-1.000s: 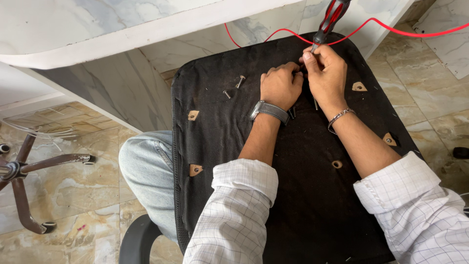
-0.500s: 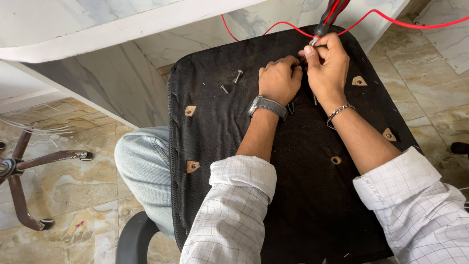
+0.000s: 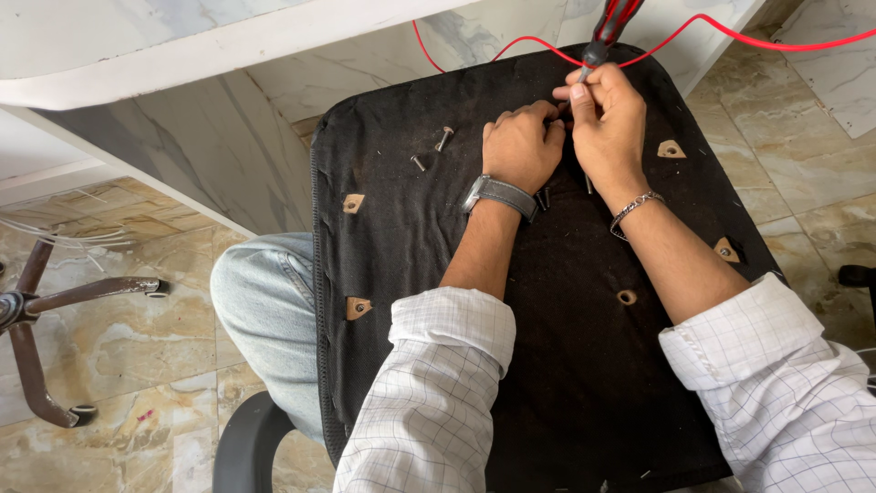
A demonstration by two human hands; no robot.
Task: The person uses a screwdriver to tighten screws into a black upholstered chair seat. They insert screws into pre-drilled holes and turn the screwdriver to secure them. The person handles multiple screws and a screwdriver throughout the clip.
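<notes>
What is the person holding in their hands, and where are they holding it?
The right hand grips a red-and-black screwdriver low down, near its metal tip. The left hand rests curled on the black seat panel; whether it pinches anything cannot be told.

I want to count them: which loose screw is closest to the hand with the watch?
The shorter screw, lower on the black panel; the longer one lies farther up.

tool (image 3: 610,27) cut off above, tip hidden
</notes>
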